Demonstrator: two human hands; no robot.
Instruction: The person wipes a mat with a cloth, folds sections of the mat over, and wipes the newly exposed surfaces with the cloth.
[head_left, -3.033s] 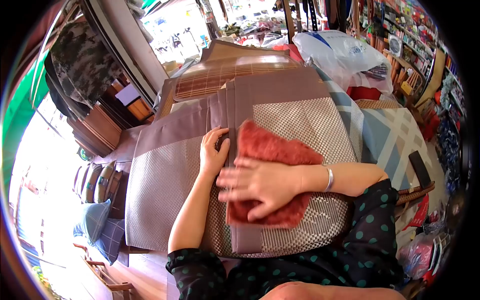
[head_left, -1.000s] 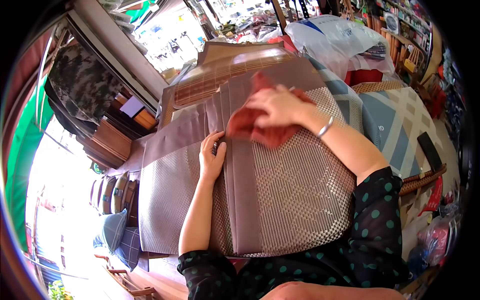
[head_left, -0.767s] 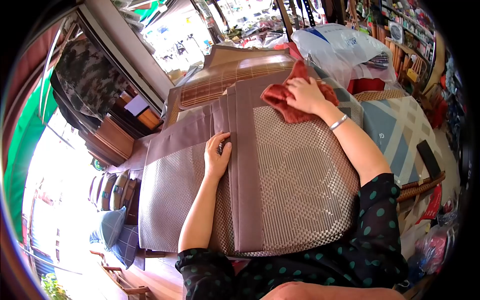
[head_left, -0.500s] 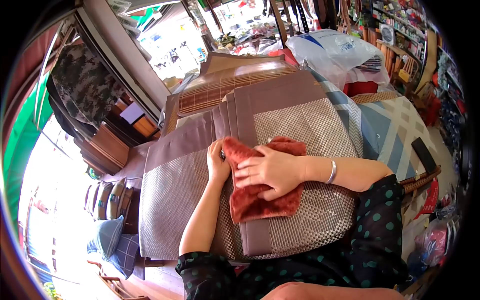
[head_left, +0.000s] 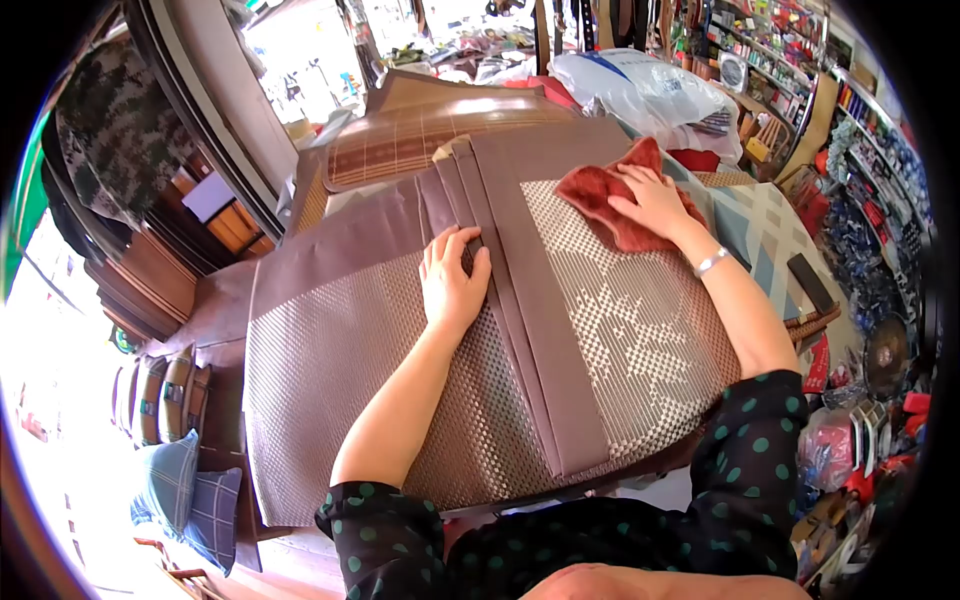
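A large woven mat (head_left: 640,340) with purple-brown borders lies folded in layers in front of me. My left hand (head_left: 455,280) rests on its left part, beside the stacked border folds (head_left: 520,300), with thumb and fingers apart and nothing held. On the mat's far right part, my right hand (head_left: 655,203) lies on a red plush cloth (head_left: 610,205), pressing it to the surface, fingers partly bent over it. A silver bracelet (head_left: 711,262) circles my right wrist.
Behind the mat lies a brown slatted mat (head_left: 400,150). White plastic bags (head_left: 650,90) stand at the back right. A black phone-like object (head_left: 810,283) rests on a patterned mat (head_left: 775,225) at right. Cushions (head_left: 165,480) are at lower left.
The red cloth and my right hand have moved from the mat's middle, near my left hand, to its far right part. The mat's right part now slants more in view; its folds have shifted.
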